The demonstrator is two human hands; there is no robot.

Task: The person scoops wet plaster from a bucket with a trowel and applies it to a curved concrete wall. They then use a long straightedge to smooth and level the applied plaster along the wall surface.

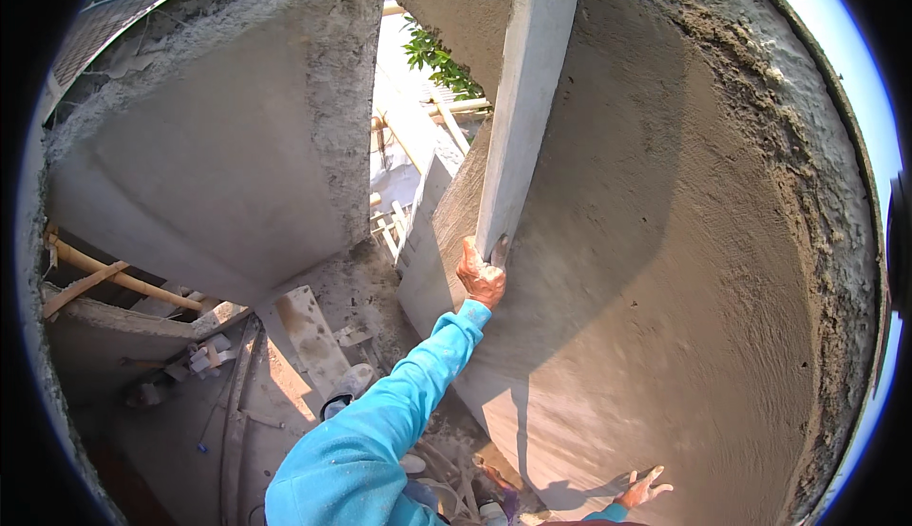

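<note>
Pressing a long straightedge (521, 98) against the fresh render, the left hand (482, 274) grips its lower end with fingers wrapped tight around it; the board runs up from that hand to the top edge of the wall (684, 269), lying flat on the grey coat near the wall's left edge, by the corner of the opening. The right hand (643, 488) is at the bottom edge of the wall, fingers spread wide and holding nothing, hovering close to the plaster; whether it touches I cannot tell. Judging by the surface, the coat is already laid over nearly the whole face: the broad middle looks even and faintly streaked. What seems left is the trimming: the top and right edges are still lumpy and ragged with rough mortar, and the strip under the straightedge looks to be the part being levelled now. The other wall (218, 155) to the left, across the gap, shows a smooth face with a coarse, crumbly rim as well. Below, on the floor, lie a plank (309, 331), bamboo poles (114, 274) and scattered debris.
</note>
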